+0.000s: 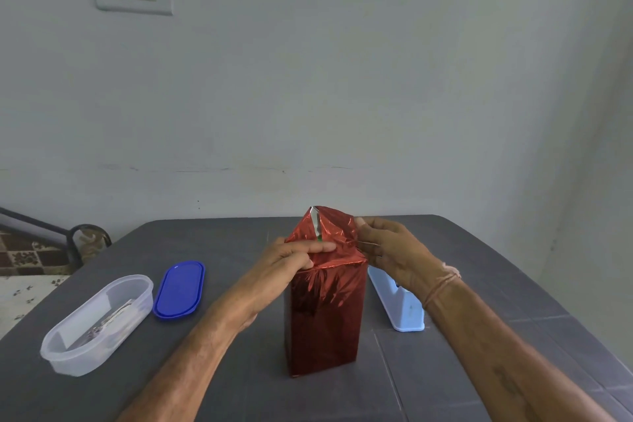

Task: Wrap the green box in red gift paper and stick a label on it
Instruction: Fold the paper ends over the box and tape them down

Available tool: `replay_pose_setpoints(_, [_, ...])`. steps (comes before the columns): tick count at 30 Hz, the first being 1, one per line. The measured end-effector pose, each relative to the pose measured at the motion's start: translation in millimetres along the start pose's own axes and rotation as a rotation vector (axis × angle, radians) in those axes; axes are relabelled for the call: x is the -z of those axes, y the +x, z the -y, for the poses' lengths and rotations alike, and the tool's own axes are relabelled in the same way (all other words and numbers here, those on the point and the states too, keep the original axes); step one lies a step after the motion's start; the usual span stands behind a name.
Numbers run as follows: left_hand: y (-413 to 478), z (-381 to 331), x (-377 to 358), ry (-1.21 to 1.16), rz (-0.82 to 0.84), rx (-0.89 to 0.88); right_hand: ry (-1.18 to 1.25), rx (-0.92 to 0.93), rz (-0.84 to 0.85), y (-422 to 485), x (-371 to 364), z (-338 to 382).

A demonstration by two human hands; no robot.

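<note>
The box (325, 315) stands upright in the middle of the grey table, covered in shiny red gift paper. Its top paper (330, 226) rises in a loose peak, and a thin slit there shows the silver underside and a speck of green. My left hand (294, 262) rests on the top left edge, its fingers pressing the folded paper flat. My right hand (387, 248) is at the top right corner, pinching a strip of clear tape (368, 244) against the paper. No label shows on the box.
A clear oval plastic container (97, 322) with small items inside lies at the left, its blue lid (180, 289) beside it. A light blue tape dispenser (399, 301) stands right of the box, behind my right wrist. The table (479, 284) meets a white wall at the back.
</note>
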State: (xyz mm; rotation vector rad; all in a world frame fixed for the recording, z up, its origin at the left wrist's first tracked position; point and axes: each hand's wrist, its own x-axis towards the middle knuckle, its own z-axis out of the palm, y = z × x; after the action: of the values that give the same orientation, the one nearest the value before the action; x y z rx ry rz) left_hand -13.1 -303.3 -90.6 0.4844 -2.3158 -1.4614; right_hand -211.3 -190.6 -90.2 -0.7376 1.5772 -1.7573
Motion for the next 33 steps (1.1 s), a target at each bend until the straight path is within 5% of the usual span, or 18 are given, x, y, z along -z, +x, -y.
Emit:
replay_pose_setpoints(5, [0.1,2.1,-0.6,-0.018,-0.011,-0.002,-0.095,-0.055,0.154,14.4,0.0,5.7])
replay_pose_setpoints(12, [3.2,4.2,-2.5,-0.01,-0.005,-0.008,-0.284,-0.034,0.141,22.7,-6.6,12.4])
replay_pose_setpoints(25, [4.8,2.8,-1.3,-0.036,-0.015,0.009,-0.551,0.302,0.001,14.5,-19.1,22.5])
replay_pose_setpoints(33, [3.9,3.6,-1.2,-0.031,-0.007,0.016,-0.433,0.185,0.056,6.6,-22.6,29.5])
